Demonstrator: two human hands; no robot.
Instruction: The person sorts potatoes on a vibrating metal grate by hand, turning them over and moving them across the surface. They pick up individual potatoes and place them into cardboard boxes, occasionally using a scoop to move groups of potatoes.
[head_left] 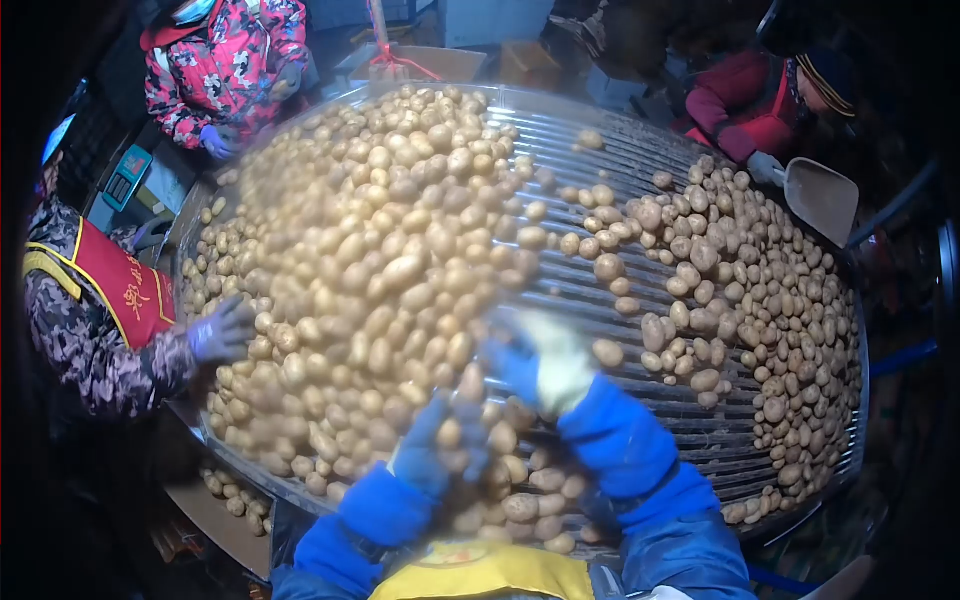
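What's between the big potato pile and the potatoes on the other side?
A strip of ridged table dotted with stray potatoes, seen in the head view.

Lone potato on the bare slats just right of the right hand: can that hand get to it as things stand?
Probably yes. The lone potato lies on open slats close beside the right hand, with nothing between them.

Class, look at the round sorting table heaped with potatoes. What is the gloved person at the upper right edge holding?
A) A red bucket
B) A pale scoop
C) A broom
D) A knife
B: the co-worker's gloved hand at the upper right grips a pale scoop whose flat blade reaches over the rim of the round table, beside the potatoes.
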